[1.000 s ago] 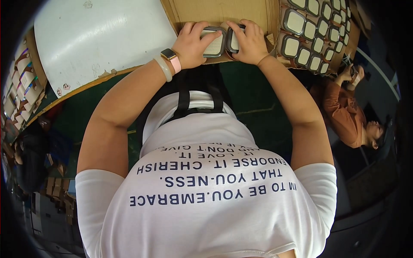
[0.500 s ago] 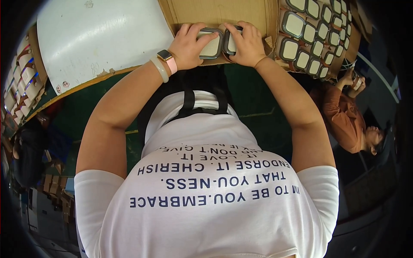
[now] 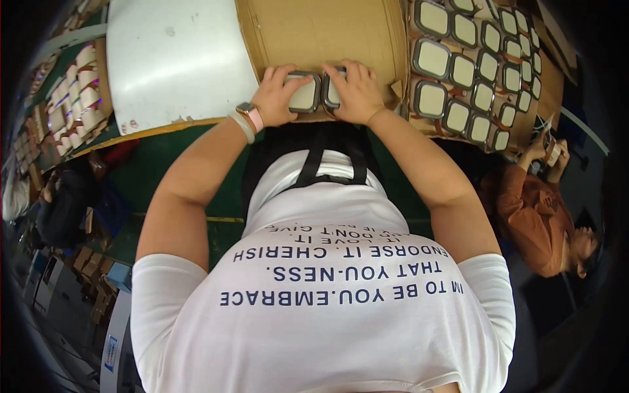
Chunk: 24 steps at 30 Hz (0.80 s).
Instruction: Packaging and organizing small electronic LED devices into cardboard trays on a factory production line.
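Note:
Two square pieces with rounded corners, dark shiny rims and cream faces stand side by side at the near edge of a brown cardboard sheet. My left hand (image 3: pixel 278 96) grips the left square piece (image 3: pixel 303 99), its thumb lying across the upper part of the face and its fingers at the far left side. Around the right square piece (image 3: pixel 332 92) my right hand (image 3: pixel 356 93) is closed, with the palm and fingers covering most of it. Only a narrow gap separates the two pieces. What lies underneath them is hidden.
Many similar square pieces (image 3: pixel 432 59) sit in rows to the right. A white board (image 3: pixel 177 59) covers the table left of the cardboard sheet (image 3: pixel 321 33). White-and-brown strapped items (image 3: pixel 75 105) lie far left. A co-worker in an orange-brown top (image 3: pixel 534 209) handles something at the right.
The whole view has shifted, so the table and both hands appear lower and a little further left. Both hands keep their hold on the two square pieces.

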Tool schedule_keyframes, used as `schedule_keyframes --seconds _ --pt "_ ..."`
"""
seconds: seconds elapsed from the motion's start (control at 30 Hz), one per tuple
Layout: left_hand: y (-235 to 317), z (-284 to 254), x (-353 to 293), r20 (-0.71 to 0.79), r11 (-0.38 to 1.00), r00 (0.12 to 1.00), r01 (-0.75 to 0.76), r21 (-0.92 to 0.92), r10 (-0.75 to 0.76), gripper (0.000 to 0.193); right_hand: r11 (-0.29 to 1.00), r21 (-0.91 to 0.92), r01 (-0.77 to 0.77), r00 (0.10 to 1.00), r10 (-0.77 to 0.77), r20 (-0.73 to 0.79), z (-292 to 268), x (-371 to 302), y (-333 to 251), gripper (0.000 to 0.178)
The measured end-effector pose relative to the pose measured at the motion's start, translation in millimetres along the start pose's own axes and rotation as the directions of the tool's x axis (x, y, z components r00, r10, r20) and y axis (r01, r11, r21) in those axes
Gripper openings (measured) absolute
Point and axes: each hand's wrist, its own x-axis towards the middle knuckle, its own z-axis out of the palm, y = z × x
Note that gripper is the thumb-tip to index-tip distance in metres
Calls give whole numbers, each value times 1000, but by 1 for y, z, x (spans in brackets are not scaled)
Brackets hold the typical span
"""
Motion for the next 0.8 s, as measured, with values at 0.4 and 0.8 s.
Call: schedule_keyframes --seconds 0.4,0.8 --pt "23 -6 1 54 989 995 76 128 -84 83 993 117 6 997 -15 75 -2 -8 2 82" --pt "-55 -70 101 -98 926 921 369 -79 -376 75 993 117 -32 997 24 68 -12 -5 1 86"
